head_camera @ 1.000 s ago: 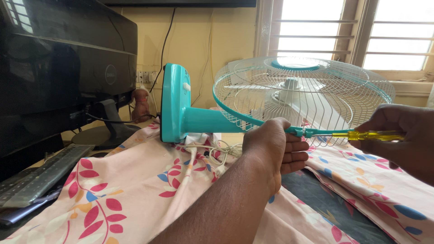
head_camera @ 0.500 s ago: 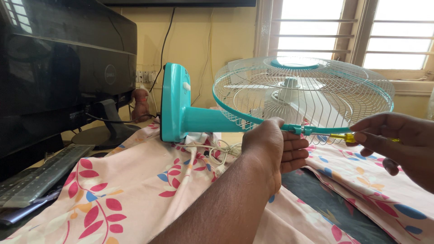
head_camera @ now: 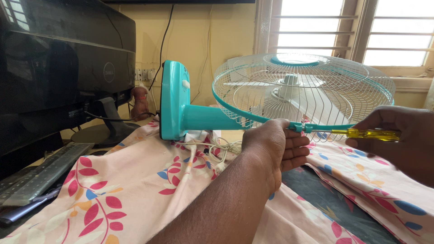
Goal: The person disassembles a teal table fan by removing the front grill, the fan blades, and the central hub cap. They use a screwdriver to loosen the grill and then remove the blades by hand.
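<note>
Fingers [head_camera: 296, 147] of the left hand [head_camera: 271, 149] clamp the fan guard [head_camera: 303, 90] rim (teal), right hand [head_camera: 398, 140] gripping the screwdriver [head_camera: 366, 133] at its clip.

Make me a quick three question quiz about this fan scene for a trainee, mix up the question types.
1. True or false: the left hand grips the teal rim of the fan guard.
2. What does the right hand hold? A) pliers B) yellow-handled screwdriver C) brush
3. What lies under the fan?

Key: 1 true. 2 B. 3 a floral cloth.
</note>
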